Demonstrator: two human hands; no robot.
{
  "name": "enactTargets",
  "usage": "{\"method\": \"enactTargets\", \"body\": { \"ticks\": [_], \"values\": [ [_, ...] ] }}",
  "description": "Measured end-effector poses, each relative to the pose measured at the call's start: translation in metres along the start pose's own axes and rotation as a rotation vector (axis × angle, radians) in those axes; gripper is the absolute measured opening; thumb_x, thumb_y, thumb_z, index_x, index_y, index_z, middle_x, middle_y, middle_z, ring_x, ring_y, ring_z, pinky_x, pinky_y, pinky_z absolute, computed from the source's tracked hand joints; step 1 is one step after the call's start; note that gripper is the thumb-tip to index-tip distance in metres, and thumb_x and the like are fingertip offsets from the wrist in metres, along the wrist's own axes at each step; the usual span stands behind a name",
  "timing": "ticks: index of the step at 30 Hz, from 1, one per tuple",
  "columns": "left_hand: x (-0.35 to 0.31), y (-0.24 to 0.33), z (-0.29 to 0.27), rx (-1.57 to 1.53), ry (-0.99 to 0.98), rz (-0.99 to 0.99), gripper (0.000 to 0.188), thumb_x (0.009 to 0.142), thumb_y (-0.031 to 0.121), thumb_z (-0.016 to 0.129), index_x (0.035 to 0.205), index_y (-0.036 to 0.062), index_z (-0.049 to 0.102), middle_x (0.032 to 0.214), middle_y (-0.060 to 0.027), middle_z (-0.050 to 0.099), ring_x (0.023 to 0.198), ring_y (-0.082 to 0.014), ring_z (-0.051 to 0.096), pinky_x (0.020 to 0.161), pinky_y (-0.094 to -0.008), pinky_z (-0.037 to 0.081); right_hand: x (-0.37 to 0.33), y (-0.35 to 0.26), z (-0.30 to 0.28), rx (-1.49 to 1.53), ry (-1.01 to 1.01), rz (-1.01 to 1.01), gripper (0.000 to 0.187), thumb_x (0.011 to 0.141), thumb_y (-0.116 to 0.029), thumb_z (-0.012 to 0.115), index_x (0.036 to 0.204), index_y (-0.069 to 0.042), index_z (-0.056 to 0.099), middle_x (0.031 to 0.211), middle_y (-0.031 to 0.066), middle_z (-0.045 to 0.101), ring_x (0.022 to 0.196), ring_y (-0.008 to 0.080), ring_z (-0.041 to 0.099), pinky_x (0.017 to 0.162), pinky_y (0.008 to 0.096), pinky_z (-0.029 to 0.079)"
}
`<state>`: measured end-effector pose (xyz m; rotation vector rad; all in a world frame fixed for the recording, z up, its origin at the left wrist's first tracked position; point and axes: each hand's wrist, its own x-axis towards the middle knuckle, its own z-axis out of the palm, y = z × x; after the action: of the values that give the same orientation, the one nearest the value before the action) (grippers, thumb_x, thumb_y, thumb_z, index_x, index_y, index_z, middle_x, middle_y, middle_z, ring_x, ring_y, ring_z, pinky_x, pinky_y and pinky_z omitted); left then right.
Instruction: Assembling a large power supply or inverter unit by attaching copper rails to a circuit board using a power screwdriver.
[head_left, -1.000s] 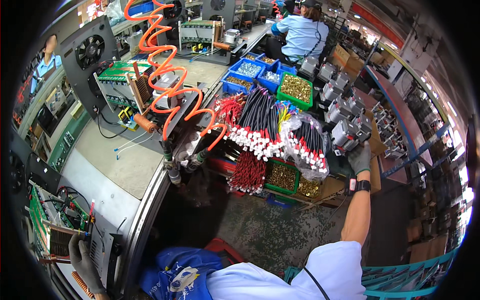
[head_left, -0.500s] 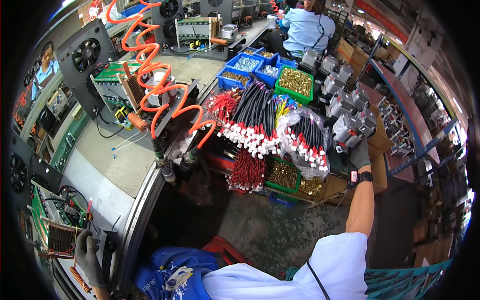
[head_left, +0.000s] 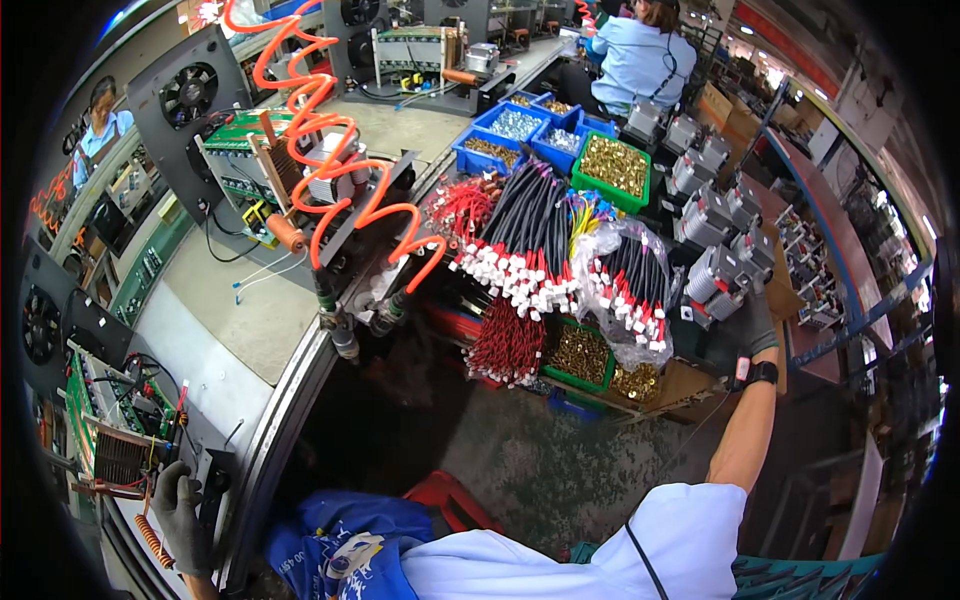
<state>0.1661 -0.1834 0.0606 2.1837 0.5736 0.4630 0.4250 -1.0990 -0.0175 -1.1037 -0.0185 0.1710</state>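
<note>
My right hand (head_left: 746, 328), in a dark grey glove, is stretched out to the right. It touches the near end of a finned grey metal block (head_left: 714, 272), the closest of several such blocks in rows. Its fingers are blurred and partly hidden by the block, so I cannot tell whether they grip it. At the lower left, my left hand (head_left: 182, 525), also gloved, is open with loosely bent fingers and nothing visible in it. It lies beside an electronics unit (head_left: 120, 455) with green circuit boards and an orange coil (head_left: 152, 542).
Black cable bundles (head_left: 530, 215) with white connectors lie mid-bench, beside dark red wires (head_left: 505, 345). Blue bins (head_left: 480, 162) and a green bin (head_left: 634, 202) hold small metal parts. An orange coiled hose (head_left: 345, 130) hangs over the workbench (head_left: 215, 315). A co-worker (head_left: 645, 62) sits behind.
The view has shifted, so the scene sits slightly farther right. My right hand has moved slightly nearer and right, still at the block. My left hand stays beside the electronics unit.
</note>
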Motion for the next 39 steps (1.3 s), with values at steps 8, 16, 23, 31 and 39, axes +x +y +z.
{"method": "enactTargets", "body": {
  "ticks": [8,16,23,31,39],
  "values": [
    [0.000,0.004,0.042,-0.204,-0.176,-0.004,0.026,0.106,0.020,0.059,0.123,0.0002,0.062,0.089,-0.0012,0.062,0.073,-0.0085,0.056,0.069,-0.0244,0.048,0.023,-0.007,-0.015,-0.008,0.041,0.093,0.065,0.099,-0.062,0.049,0.143,-0.014,0.054,0.146,0.0073,0.056,0.134,0.0256,0.052,0.117,0.0476,0.037],
    [-0.002,0.025,0.053,-0.165,-0.180,0.060,0.025,0.106,0.019,0.060,0.120,-0.0016,0.063,0.088,-0.0011,0.063,0.075,-0.0076,0.054,0.067,-0.0248,0.046,0.028,0.004,-0.030,-0.066,0.054,-0.035,0.081,0.091,-0.075,0.055,0.139,-0.009,0.058,0.134,0.0091,0.063,0.121,0.0249,0.061,0.106,0.0441,0.051],
    [-0.015,0.024,0.052,-0.052,-0.161,0.098,0.022,0.103,0.016,0.060,0.114,-0.0035,0.065,0.093,-0.0008,0.064,0.081,-0.0079,0.055,0.071,-0.0241,0.046,0.023,0.004,0.008,-0.207,0.151,-0.158,0.077,0.091,-0.073,0.056,0.137,-0.011,0.059,0.133,0.0077,0.064,0.120,0.0231,0.063,0.103,0.0440,0.053],
    [-0.025,0.020,0.063,-0.253,-0.249,-0.027,0.024,0.100,0.013,0.060,0.115,-0.0046,0.066,0.094,-0.0021,0.065,0.084,-0.0091,0.059,0.076,-0.0252,0.048,0.006,-0.006,0.049,-0.468,0.134,-0.215,0.073,0.090,-0.060,0.060,0.140,-0.008,0.056,0.128,0.0091,0.066,0.112,0.0244,0.067,0.097,0.0416,0.056],
    [-0.031,0.013,0.062,-0.246,-0.304,-0.009,0.025,0.100,0.012,0.061,0.117,-0.0046,0.067,0.097,-0.0025,0.066,0.087,-0.0094,0.059,0.080,-0.0258,0.049,-0.025,-0.009,0.071,-0.373,0.100,-0.095,0.058,0.094,-0.050,0.055,0.139,-0.014,0.057,0.137,0.0061,0.060,0.122,0.0233,0.061,0.104,0.0431,0.051]
  ]
}}
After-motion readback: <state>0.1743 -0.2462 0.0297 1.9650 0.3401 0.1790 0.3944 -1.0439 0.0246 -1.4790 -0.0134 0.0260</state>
